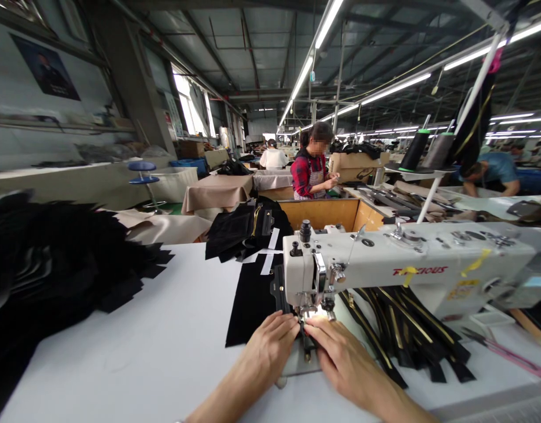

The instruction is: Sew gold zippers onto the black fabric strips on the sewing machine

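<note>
My left hand [270,343] lies flat with fingers stretched out on a black fabric piece [253,302], just left of the needle of the white sewing machine [407,267]. My right hand [336,349] lies flat on the other side, fingers pressed down on the narrow black strip under the presser foot [312,308]. Both hands hold the work against the machine bed.
A big heap of black fabric pieces [54,264] fills the left of the white table [164,341]. Black zippers with gold teeth [407,329] lie right of the needle. Pink scissors [504,352] rest at far right. More black pieces [244,229] sit behind. A person in a plaid shirt [312,167] works beyond.
</note>
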Demonstrator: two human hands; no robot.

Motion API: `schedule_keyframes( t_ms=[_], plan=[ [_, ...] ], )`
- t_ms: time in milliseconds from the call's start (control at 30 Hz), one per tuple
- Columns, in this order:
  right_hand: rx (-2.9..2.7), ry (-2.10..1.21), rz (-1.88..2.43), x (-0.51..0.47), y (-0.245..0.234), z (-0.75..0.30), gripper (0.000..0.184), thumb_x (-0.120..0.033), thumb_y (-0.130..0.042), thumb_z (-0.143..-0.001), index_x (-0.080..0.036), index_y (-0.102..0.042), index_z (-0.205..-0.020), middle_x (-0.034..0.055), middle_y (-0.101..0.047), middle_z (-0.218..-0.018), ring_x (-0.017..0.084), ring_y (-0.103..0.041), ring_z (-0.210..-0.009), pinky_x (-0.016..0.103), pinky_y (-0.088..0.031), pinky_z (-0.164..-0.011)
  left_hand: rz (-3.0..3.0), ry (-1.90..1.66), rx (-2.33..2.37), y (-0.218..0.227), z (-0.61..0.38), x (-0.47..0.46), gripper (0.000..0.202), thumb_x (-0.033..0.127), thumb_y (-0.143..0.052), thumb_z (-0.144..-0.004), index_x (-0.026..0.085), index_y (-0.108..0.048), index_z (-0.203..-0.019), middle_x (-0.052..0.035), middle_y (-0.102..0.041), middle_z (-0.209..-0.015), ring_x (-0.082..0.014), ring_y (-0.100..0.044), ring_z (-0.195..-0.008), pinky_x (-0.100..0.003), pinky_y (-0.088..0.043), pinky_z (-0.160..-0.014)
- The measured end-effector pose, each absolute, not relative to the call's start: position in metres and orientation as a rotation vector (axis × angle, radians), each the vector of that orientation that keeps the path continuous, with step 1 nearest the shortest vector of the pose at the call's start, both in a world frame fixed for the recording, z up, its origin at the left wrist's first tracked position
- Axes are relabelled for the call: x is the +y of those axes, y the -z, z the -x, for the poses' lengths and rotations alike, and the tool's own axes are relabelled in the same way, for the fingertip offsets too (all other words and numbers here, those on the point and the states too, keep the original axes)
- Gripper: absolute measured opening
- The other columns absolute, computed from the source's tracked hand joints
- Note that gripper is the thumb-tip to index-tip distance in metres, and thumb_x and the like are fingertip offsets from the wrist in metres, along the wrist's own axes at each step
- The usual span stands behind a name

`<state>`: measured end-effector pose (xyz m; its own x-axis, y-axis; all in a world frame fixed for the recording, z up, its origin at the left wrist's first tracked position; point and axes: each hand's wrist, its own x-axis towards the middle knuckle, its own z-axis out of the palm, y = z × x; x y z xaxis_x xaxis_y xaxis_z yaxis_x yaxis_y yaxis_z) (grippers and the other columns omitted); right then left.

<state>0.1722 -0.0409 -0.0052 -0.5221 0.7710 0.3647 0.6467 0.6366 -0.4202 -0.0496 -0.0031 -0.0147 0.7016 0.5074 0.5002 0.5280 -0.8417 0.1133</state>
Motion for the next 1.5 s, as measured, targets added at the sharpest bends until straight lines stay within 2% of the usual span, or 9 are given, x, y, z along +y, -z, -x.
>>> schedule_keyframes(
  t_ms=[667, 933, 1100, 1200, 1333, 1433, 1500],
  plan=[
    [-2.327, -0.319, 1.105, -0.040, 0.005, -0.171, 0.051, -0.002, -0.042, -0.086, -0.017, -0.050, -0.134, 0.0108, -0.056, -0.135, 0.024, -0.052, -0.125, 0.047, -0.042, -0.112, 2.859, 0.833, -0.879, 0.008, 0.048, -0.003, 0.038, -0.001, -0.057, -0.086, 0.018, -0.056, -0.120, -0.0082, -0.069, -0.115, -0.0225, -0.065, -0.111, -0.042, -0.049, -0.104],
    [-2.319, -0.349, 1.138, -0.040, 0.000, -0.171, 0.047, -0.006, -0.045, -0.087, -0.018, -0.052, -0.132, 0.0080, -0.057, -0.132, 0.022, -0.052, -0.121, 0.041, -0.040, -0.113, 2.835, 0.905, -0.708, 0.020, 0.055, 0.007, 0.042, 0.004, -0.041, -0.094, 0.018, -0.050, -0.132, -0.0114, -0.068, -0.117, -0.0227, -0.064, -0.113, -0.039, -0.051, -0.101],
    [-2.306, -0.321, 1.155, -0.039, 0.000, -0.170, 0.050, -0.007, -0.046, -0.087, -0.017, -0.048, -0.136, 0.0087, -0.057, -0.130, 0.022, -0.052, -0.118, 0.038, -0.043, -0.109, 2.761, 0.849, -0.746, 0.032, 0.059, 0.017, 0.045, 0.004, -0.041, -0.093, 0.019, -0.050, -0.135, -0.0103, -0.067, -0.122, -0.0239, -0.060, -0.121, -0.037, -0.052, -0.099],
    [-2.281, -0.324, 1.154, -0.039, 0.000, -0.170, 0.049, -0.006, -0.045, -0.087, -0.017, -0.049, -0.134, 0.0087, -0.057, -0.128, 0.023, -0.052, -0.117, 0.039, -0.043, -0.109, 2.655, 0.830, -0.741, 0.033, 0.062, 0.017, 0.042, 0.007, -0.040, -0.094, 0.018, -0.053, -0.132, -0.0103, -0.068, -0.121, -0.0275, -0.059, -0.123, -0.040, -0.055, -0.095],
    [-2.259, -0.370, 1.091, -0.039, 0.002, -0.169, 0.047, -0.002, -0.044, -0.084, -0.020, -0.054, -0.127, 0.0069, -0.059, -0.124, 0.022, -0.053, -0.114, 0.037, -0.044, -0.105, 2.632, 0.647, -0.736, 0.022, 0.070, -0.002, 0.038, 0.009, -0.041, -0.094, 0.018, -0.056, -0.128, -0.0086, -0.068, -0.122, -0.0265, -0.059, -0.123, -0.037, -0.056, -0.094],
    [-2.265, -0.415, 0.950, -0.039, 0.005, -0.169, 0.042, 0.000, -0.045, -0.083, -0.020, -0.060, -0.116, 0.0054, -0.060, -0.119, 0.020, -0.055, -0.111, 0.032, -0.044, -0.103, 2.516, 0.614, -0.697, 0.010, 0.076, -0.029, 0.033, 0.011, -0.036, -0.098, 0.016, -0.064, -0.116, -0.0079, -0.071, -0.114, -0.0255, -0.065, -0.111, -0.032, -0.058, -0.086],
    [-2.266, -0.455, 0.861, -0.040, 0.006, -0.168, 0.041, 0.002, -0.044, -0.082, -0.020, -0.062, -0.111, 0.0044, -0.061, -0.116, 0.018, -0.056, -0.109, 0.029, -0.045, -0.101, 2.466, 0.575, -0.650, 0.002, 0.078, -0.048, 0.031, 0.020, -0.036, -0.103, 0.017, -0.067, -0.109, -0.0064, -0.073, -0.109, -0.0232, -0.070, -0.100, -0.028, -0.058, -0.079]
  ],
)
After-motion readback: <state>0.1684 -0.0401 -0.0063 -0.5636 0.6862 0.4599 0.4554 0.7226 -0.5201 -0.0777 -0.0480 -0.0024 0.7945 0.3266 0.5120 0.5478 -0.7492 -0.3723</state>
